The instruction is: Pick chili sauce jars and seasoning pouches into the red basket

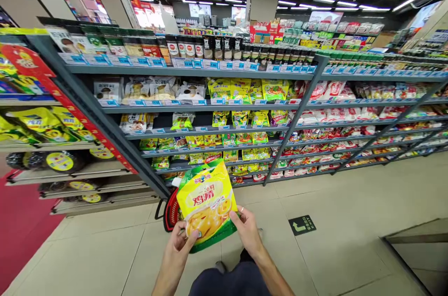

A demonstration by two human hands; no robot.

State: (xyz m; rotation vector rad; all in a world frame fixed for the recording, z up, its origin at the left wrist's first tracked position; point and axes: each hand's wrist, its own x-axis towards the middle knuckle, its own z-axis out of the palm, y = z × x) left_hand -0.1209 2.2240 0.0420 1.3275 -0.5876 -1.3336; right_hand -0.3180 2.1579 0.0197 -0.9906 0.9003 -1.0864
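1. The fingers of the left hand point(182, 240) are pinching the lower left corner of the yellow seasoning packet point(206, 202): thumb on the printed front, the other fingers curling out of sight behind it, closed only as far as the thin packet allows.
2. The right hand point(247, 230) is gripping the lower right corner in the same way, its thumb lying along the green bottom band; how its hidden fingers are sitting behind the packet I cannot tell.
3. Both hands are keeping the packet upright and tilted slightly left, its front facing the camera, which looks like a hold meant for reading the label.
4. The packet is hanging in mid-air in front of the person's body, resting on nothing.
5. Just behind and below it a red shopping basket point(172, 214) is standing on the tiled floor point(343, 202), partly hidden by the packet.
6. Beyond, grey shelves point(196, 72) are running across the aisle, carrying rows of similar yellow and green packets point(241, 89), with dark jars point(224, 47) lining the top tier.
7. A green arrow sticker point(302, 225) is lying on the floor to the right of the hands.
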